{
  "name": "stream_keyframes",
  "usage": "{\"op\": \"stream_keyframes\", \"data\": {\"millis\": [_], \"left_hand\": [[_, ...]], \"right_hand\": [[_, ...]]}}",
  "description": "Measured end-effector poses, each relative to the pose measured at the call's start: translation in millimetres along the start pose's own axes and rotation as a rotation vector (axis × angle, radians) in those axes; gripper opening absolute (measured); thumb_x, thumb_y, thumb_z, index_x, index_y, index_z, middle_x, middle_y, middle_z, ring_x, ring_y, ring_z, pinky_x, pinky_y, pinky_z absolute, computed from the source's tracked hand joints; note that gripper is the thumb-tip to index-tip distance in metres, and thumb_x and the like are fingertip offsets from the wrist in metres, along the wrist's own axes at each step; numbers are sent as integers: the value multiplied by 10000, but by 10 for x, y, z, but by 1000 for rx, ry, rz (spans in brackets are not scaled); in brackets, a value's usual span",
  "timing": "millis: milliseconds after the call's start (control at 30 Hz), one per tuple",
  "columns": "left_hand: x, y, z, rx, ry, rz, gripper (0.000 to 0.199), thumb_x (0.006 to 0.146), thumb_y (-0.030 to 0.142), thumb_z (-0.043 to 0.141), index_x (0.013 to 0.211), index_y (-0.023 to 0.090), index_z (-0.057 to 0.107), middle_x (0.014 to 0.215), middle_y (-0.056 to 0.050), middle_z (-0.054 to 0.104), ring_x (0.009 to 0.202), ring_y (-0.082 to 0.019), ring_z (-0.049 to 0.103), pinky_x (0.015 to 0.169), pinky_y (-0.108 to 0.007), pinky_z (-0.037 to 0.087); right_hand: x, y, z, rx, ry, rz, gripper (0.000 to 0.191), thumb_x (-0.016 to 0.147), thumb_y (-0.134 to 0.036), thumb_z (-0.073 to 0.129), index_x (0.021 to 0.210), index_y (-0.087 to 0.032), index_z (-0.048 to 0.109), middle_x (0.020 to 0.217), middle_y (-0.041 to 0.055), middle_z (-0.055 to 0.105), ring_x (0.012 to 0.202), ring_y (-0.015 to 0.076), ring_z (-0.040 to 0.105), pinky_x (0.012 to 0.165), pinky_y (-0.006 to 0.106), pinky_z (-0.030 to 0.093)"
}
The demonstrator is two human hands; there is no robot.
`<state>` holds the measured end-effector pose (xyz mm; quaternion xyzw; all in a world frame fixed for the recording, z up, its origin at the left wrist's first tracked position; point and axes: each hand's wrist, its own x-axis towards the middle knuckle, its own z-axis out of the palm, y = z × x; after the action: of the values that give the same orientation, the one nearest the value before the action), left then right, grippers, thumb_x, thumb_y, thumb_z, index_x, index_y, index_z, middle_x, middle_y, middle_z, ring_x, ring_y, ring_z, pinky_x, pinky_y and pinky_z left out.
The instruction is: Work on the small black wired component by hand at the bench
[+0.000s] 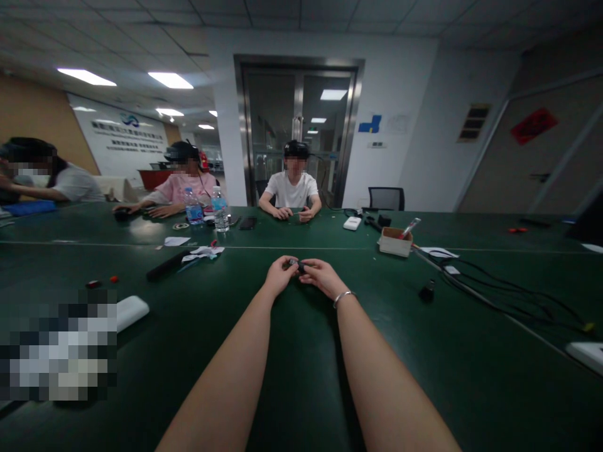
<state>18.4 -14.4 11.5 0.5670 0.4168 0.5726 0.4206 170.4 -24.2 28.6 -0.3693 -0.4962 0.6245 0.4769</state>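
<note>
Both my arms reach forward over the dark green table (pixel 301 351). Between my hands is a small black object (pixel 301 267) with a greyish end on its left side; it is too small to tell its kind. The thumb and fingers of my left hand (pixel 279 276) pinch the greyish end. My right hand (pixel 324 276), with a silver bangle on its wrist, grips the black end from the other side. My fingers cover part of the object, which is held just above or at the table surface; I cannot tell which.
Ahead sits a person (pixel 292 185) in a white shirt, with two more people farther left. Water bottles (pixel 220 210) stand at the left. A small box (pixel 396 242), a black piece (pixel 426 291) and cables (pixel 509 289) lie to the right. A black rod (pixel 166 266) lies left.
</note>
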Motion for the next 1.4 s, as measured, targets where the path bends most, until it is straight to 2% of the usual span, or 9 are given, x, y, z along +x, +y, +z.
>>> {"op": "stream_keyframes", "data": {"millis": [167,333,400,567,700,933,1033,1200,1400], "left_hand": [[3,10,-7,-56,-18,-99,284,629,194,760,875,138,631,715,-14,627,673,-123,648,677,-260,532],[13,121,20,-100,-12,-256,213,650,177,762,766,115,594,682,-31,643,607,-115,651,592,-216,517],[8,136,19,-81,-17,-268,209,674,212,756,752,109,593,665,-38,646,589,-115,650,567,-207,508],[3,62,-8,54,-17,-222,291,728,373,705,745,114,574,607,-29,631,533,-110,631,505,-195,475],[3,42,-8,184,-31,-204,324,795,440,608,758,120,572,616,-33,634,504,-102,608,480,-195,447],[-60,169,8,504,-20,-161,512,856,581,372,684,151,591,542,-17,601,414,-106,521,475,-240,401],[-110,224,-3,638,-20,-136,559,867,597,296,659,172,593,533,-9,594,417,-117,513,500,-254,391],[-176,282,4,791,0,35,469,879,555,333,728,204,605,625,-13,626,542,-134,560,554,-245,373],[-124,302,76,715,-43,99,307,842,479,483,833,204,620,777,-32,668,687,-145,592,620,-241,408]], "right_hand": [[59,65,-110,51,33,-75,246,755,31,594,951,-114,629,670,19,643,582,102,664,658,216,582],[111,116,-157,94,28,-117,261,700,24,651,905,-137,664,646,-2,627,600,102,662,667,225,592],[111,122,-160,100,26,-124,239,708,3,652,900,-139,671,651,-1,628,607,102,662,665,226,594],[87,107,-160,122,-9,-120,201,707,-31,681,879,-133,685,676,10,631,637,106,660,688,242,598],[58,92,-157,150,-19,-119,262,692,-18,696,922,-143,683,676,-3,617,627,104,659,684,245,599],[7,46,-147,133,-26,-47,223,697,-10,690,890,-123,689,835,54,678,726,134,681,727,271,595],[7,34,-144,112,-32,-6,200,712,-22,688,894,-108,684,837,78,693,696,141,689,697,259,593],[16,27,-135,101,-14,5,78,801,-124,647,872,-94,658,647,64,667,540,125,657,549,213,570],[-24,6,-129,77,-96,-38,215,721,-136,721,920,-153,641,707,29,683,569,121,667,536,202,549]]}}
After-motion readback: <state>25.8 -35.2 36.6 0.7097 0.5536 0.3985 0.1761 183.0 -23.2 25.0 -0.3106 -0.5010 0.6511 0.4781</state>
